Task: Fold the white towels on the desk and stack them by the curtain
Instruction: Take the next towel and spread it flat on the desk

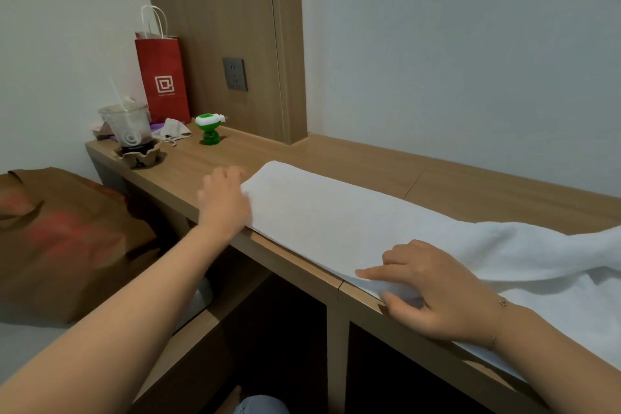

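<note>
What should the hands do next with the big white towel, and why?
Probably lift the left end and fold it over toward the right. The white towel lies flat and long on the desk, the left hand is at its left end, and the right hand pinches its near edge.

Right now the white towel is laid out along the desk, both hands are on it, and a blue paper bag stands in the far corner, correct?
Not quite: the paper bag is red, not blue, as the head view shows. The white towel does lie along the desk, with the left hand and right hand on it.

Head view, close, angled down over the desk (336,158).
</note>
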### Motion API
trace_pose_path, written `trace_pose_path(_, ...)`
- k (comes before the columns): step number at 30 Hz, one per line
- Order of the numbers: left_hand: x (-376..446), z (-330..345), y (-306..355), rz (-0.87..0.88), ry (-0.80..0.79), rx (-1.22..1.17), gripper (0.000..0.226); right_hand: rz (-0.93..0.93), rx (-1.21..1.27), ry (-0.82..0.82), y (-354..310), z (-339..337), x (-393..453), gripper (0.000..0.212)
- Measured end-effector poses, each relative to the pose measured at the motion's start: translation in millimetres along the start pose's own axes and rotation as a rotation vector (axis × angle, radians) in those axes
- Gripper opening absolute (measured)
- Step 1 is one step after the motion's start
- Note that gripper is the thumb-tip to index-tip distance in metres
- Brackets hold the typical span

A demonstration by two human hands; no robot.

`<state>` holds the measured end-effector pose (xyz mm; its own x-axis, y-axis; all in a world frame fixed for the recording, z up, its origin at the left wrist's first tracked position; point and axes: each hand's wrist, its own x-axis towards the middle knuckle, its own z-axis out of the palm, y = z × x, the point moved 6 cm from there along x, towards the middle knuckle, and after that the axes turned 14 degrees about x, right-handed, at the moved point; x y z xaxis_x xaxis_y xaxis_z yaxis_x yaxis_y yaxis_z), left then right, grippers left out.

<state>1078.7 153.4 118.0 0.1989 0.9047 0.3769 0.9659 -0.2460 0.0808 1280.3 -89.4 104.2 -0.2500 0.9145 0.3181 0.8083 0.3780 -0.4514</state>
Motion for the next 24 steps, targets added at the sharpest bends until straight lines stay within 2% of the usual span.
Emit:
trace_pose_path(3, -34, -11, 66, 0.286, -0.055, -0.120, 0.035, 0.017, -0.044, 0.017, 0, -13, -3, 0.040)
trace_pose_path(6, -63, -19, 130, 0.546, -0.136, -0.158, 0.037, 0.016, -0.105, 0.046, -2, -34, -17, 0.036)
trace_pose_path(8, -79, -23, 167, 0.652, -0.226, -0.231, 0.041, 0.042, -0.163, 0.093, 1, -51, -36, 0.035)
trace_pose_path(10, -94, -17, 197, 0.706, -0.392, -0.311, 0.045, 0.082, -0.178, 0.158, 4, -65, -63, 0.035)
trace_pose_path(12, -108, 1, 214, 0.768, -0.475, -0.183, 0.048, 0.167, -0.063, 0.283, 9, -77, -96, 0.037)
trace_pose_path(14, -112, 17, 219, 0.812, -0.411, -0.021, 0.051, 0.280, 0.054, 0.372, 19, -84, -128, 0.047)
trace_pose_path(16, -107, 24, 219, 0.782, -0.367, 0.011, 0.052, 0.434, 0.059, 0.279, 36, -84, -149, 0.046)
trace_pose_path(19, -96, 31, 220, 0.751, -0.368, 0.048, 0.051, 0.667, -0.021, -0.062, 66, -73, -167, 0.046)
trace_pose_path(21, -89, 35, 218, 0.723, -0.372, 0.073, 0.051, 0.683, -0.048, -0.143, 77, -71, -165, 0.054)
trace_pose_path(24, -76, 40, 210, 0.646, -0.378, 0.097, 0.052, 0.627, -0.089, -0.139, 95, -74, -147, 0.061)
